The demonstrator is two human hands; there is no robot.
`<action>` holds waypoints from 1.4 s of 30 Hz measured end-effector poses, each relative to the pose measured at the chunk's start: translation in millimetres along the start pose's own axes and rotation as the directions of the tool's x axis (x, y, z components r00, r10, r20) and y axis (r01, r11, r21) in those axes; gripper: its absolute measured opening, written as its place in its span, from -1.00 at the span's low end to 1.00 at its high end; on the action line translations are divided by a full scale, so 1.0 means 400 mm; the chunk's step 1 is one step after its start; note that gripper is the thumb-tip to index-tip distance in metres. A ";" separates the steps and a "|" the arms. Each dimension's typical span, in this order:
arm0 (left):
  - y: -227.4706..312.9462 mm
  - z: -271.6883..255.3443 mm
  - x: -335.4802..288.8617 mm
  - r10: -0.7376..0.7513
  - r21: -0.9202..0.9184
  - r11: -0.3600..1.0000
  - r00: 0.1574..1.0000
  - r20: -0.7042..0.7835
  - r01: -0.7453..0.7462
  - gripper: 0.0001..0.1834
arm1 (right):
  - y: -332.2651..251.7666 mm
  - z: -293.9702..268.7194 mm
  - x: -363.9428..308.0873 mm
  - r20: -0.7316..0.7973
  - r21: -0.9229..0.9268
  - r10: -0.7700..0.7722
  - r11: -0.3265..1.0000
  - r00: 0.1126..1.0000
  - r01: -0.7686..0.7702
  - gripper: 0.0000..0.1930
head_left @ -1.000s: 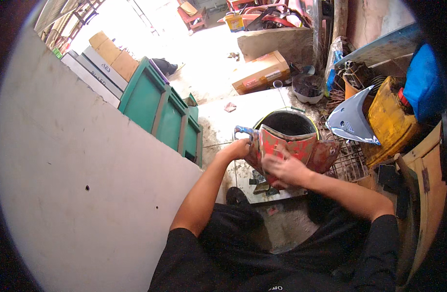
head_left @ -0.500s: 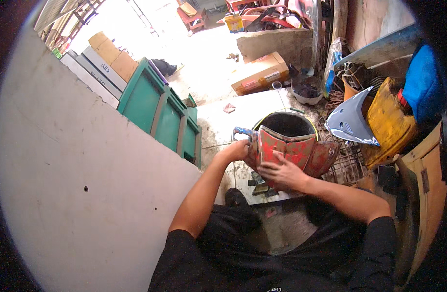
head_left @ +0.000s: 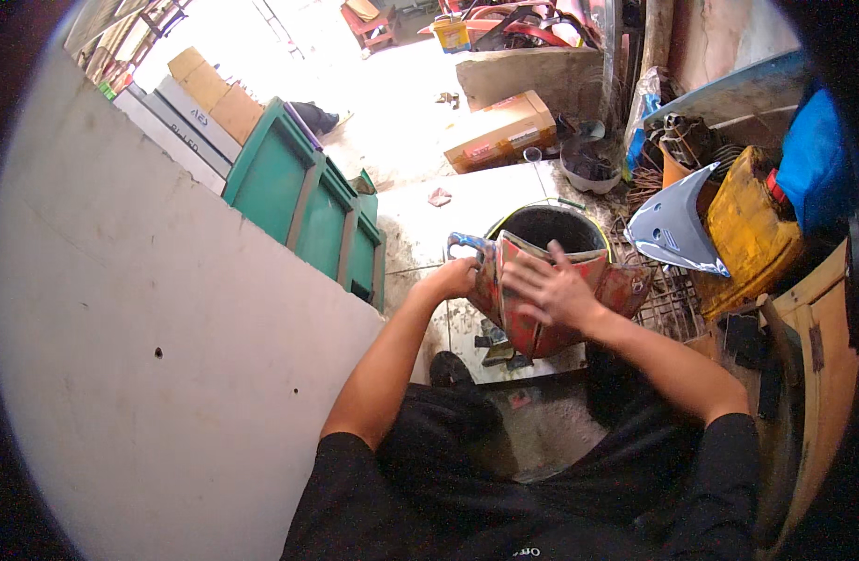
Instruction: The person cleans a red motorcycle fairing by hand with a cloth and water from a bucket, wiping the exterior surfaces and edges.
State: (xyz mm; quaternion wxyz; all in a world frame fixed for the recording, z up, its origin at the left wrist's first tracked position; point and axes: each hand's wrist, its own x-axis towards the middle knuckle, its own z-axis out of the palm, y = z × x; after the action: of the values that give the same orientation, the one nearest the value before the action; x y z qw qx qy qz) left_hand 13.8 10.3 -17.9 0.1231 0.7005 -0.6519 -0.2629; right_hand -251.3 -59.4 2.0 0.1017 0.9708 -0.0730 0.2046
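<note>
A worn red motorcycle body panel [head_left: 528, 338], with patchy grey-brown areas and a blue-marked handle-like end, is held tilted in front of me. My left hand [head_left: 460, 278] is closed round its left edge, just under the blue-marked end. Over the panel's front lies my right hand [head_left: 562, 297], fingers stretched out and slightly smeared by motion. Whether anything is under its palm is hidden. Just behind the panel stands a black bucket [head_left: 551, 229] with a yellow-green rim, partly covered by it.
Dark blocks [head_left: 504, 351] lie on the tiles below the panel. To the right are a wire rack [head_left: 672, 313], a grey panel [head_left: 672, 234] and a yellow jerrycan [head_left: 752, 234]. A white wall [head_left: 168, 280] and green cabinet [head_left: 275, 173] flank my left; a cardboard box [head_left: 501, 131] sits farther off.
My right hand has moved up across the red panel, its fingers now more spread. My left hand keeps its hold, and the panel has hardly shifted.
</note>
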 end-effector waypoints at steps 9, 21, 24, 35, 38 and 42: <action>0.034 -0.008 0.021 0.003 -0.004 1.000 1.000 0.004 -0.003 -0.69 | -0.018 -0.013 -0.033 0.133 -0.128 -0.262 0.952 0.956 0.279 -0.31; -0.019 0.012 0.016 -0.069 0.103 0.992 0.998 -0.012 0.070 -0.68 | -0.033 -0.021 0.005 0.126 0.024 -0.173 0.985 0.977 0.171 -0.34; 0.060 -0.006 0.039 -0.015 0.078 0.997 0.996 0.091 0.008 -0.69 | 0.039 -0.032 -0.017 0.102 0.038 -0.074 0.997 0.992 0.071 -0.42; 0.025 0.026 0.057 -0.047 0.014 0.999 0.995 0.088 0.046 -0.70 | 0.020 -0.065 -0.008 0.177 -0.013 -0.086 0.996 0.980 0.090 -0.36; -0.076 0.036 0.042 -0.019 -0.028 0.999 0.989 0.144 0.023 -0.75 | -0.043 -0.064 0.034 0.176 0.088 -0.132 0.989 0.976 0.118 -0.27; 0.085 -0.014 0.063 -0.082 -0.111 0.988 0.977 0.196 0.105 -0.67 | 0.063 -0.056 -0.029 0.211 0.058 -0.126 0.992 0.969 0.116 -0.22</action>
State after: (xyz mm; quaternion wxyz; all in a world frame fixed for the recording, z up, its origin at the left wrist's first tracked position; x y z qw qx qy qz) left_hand -11.7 -19.4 -0.9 0.0897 0.6932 -0.6101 -0.3730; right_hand -274.8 -77.4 21.5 0.0833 0.9919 -0.0196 0.0940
